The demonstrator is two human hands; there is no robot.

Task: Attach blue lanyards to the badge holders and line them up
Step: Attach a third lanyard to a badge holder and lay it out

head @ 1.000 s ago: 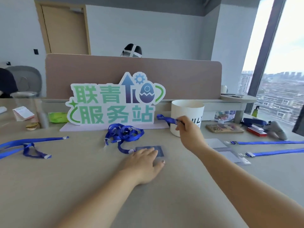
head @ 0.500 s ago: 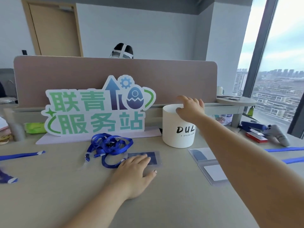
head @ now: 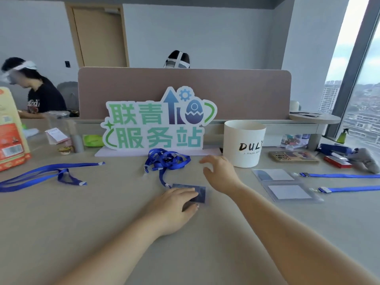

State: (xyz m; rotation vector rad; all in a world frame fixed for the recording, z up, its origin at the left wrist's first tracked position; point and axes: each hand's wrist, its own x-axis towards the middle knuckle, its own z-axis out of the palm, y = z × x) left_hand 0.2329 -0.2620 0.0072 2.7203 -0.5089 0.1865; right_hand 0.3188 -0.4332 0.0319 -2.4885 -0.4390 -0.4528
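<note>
My left hand (head: 174, 204) lies flat on a dark blue badge holder (head: 198, 193) at the middle of the table. A bunched blue lanyard (head: 166, 161) runs from that holder's left end toward the sign. My right hand (head: 221, 173) hovers with spread, relaxed fingers just right of the bunch and holds nothing. Two more badge holders (head: 287, 191) lie to the right, each with a straight blue lanyard (head: 339, 175) leading off to the right edge. Loose blue lanyards (head: 47, 173) lie at the left.
A white paper bucket (head: 243, 145) stands behind my right hand. A green and blue cut-out sign (head: 156, 122) stands in front of a brown desk divider (head: 236, 93). A phone (head: 293, 156), a red box (head: 337, 162) and a grey item sit at the right; an orange package (head: 10, 130) at the left.
My right hand carried a blue lanyard end to the white bucket, then came back down empty beside the lanyard bunch. My left hand stayed on the badge holder. The view turned left.
</note>
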